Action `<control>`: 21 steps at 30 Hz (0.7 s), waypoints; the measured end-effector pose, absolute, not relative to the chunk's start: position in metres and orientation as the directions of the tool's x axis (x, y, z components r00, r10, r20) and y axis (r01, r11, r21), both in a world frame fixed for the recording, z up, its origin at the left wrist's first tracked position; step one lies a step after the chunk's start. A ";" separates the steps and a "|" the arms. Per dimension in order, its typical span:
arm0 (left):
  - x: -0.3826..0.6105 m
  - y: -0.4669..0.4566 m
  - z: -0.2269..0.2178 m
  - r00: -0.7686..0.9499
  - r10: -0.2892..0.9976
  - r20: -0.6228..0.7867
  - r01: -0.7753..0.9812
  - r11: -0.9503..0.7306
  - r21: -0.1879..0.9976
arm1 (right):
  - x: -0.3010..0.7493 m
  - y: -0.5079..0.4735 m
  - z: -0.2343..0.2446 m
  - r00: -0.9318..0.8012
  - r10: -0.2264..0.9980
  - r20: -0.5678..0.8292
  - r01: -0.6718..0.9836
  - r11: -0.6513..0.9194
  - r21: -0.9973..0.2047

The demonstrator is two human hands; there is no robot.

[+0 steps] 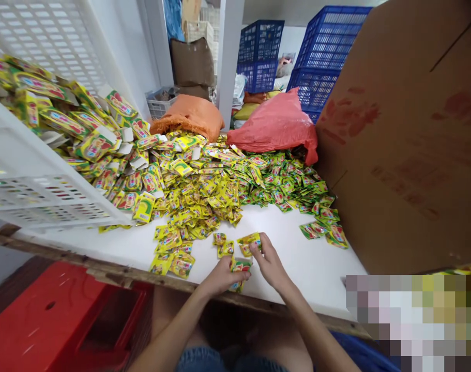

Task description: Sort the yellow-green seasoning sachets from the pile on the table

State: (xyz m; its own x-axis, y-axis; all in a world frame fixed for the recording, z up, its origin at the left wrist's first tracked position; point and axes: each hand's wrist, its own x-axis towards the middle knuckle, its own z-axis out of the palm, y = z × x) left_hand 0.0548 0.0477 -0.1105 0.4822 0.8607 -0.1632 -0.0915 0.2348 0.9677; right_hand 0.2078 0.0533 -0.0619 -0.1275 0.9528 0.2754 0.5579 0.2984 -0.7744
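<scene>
White tabletop [276,219] bears heaped packets [219,194] beside a cardboard box [406,155].

Faces a table [274,222], with a stool [33,315] in front of it, below the left stretch of the near edge. Has a basket [45,157] on the table's left end — boxes [97,144] in it and spread rightward onto the tabletop. To their right, has a middle heap of packets [204,196], then a right heap [285,181] running toward a carton [398,155] along the right side. Sees behind these a left sack [192,113] and a right sack [277,124], a post [229,57] beyond and between them, stacked crates [328,46] behind the right sack. Holds one packet [241,265] in the left hand [222,276], near the front edge, and another packet [246,243] in the right hand [270,258], slightly farther back — with loose packets [224,248] just left of that.
</scene>
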 end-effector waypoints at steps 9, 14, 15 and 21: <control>0.056 0.049 -0.111 0.499 0.861 -0.095 -0.113 0.174 0.978 | 0.205 0.044 -0.042 -0.409 0.885 0.222 0.817 0.464 -0.342; 0.054 0.048 -0.104 0.483 0.866 -0.127 -0.153 0.226 0.962 | 0.200 0.049 -0.041 -0.412 0.878 0.244 0.742 0.479 -0.469; 0.053 0.048 -0.103 0.496 0.855 -0.154 -0.168 0.269 0.949 | 0.200 0.048 -0.043 -0.377 0.887 0.269 0.722 0.463 -0.514; 0.051 0.045 -0.108 0.466 0.865 -0.187 -0.136 0.279 0.950 | 0.198 0.038 -0.064 -0.290 0.915 0.280 0.698 0.403 -0.592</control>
State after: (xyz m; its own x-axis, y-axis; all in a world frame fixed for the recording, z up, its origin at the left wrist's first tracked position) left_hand 0.0509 0.0454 -0.1076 0.4660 0.8647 -0.1873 -0.1364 0.2794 0.9504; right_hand 0.1975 0.0382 -0.0637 -0.2903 0.9149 0.2804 0.6983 0.4029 -0.5917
